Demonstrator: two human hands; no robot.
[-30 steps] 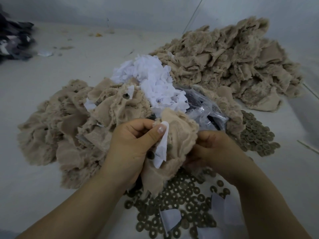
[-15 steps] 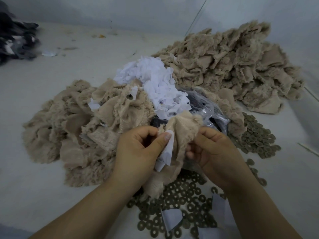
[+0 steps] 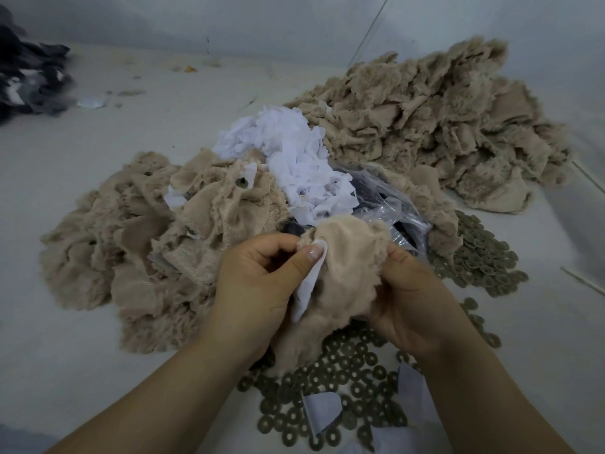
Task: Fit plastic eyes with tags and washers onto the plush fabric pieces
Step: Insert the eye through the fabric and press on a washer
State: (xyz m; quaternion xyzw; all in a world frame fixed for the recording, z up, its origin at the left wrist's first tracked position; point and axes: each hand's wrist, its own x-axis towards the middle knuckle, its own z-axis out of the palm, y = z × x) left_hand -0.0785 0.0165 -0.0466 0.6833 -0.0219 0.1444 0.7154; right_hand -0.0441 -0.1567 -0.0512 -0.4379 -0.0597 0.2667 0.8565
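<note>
Head view: plush piece (image 3: 343, 276) held up over washers (image 3: 343, 381) btwn both hands, backing side up prob. to seat the tag (image 3: 307, 286) — left hand (image 3: 258, 290) thumb pins tag, right hand (image 3: 412, 290) fingers curled on fabric edge.

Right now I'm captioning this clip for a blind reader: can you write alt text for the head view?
Two hands hold a beige plush piece; the left hand pinches a white tag against it, the right hand grips its other edge. Beneath lie washers, with heaps of plush pieces and white tags behind.
</note>
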